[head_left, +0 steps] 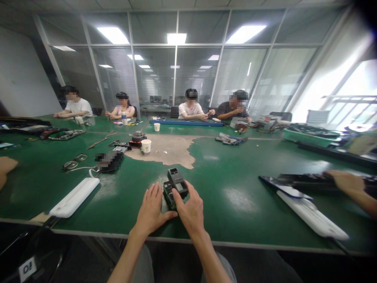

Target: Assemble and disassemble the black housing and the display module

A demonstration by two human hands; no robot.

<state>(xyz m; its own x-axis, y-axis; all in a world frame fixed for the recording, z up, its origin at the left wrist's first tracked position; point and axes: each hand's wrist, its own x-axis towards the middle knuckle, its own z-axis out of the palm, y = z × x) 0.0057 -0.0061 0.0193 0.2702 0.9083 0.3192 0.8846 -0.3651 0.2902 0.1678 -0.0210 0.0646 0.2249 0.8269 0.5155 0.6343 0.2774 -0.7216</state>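
Note:
My right hand [191,208] grips a dark grey plastic housing [177,182] with square openings, thumb on the near side and fingers round the right. The housing sits tilted over a green circuit board [168,196], which shows along its left and lower edges; whether the two are joined I cannot tell. My left hand [152,209] lies at the left of the board, fingers stretched out and thumb pointing right toward its near edge. It appears to touch or nearly touch the board, without wrapping round it.
White power strips lie left [75,197] and right [312,216]. Beyond are eyeglasses [74,161], a dark device [109,160], a paper cup [146,146] and gloves [229,138]. A co-worker's hand [347,182] rests on a black part at right. Several people sit across the table [212,220].

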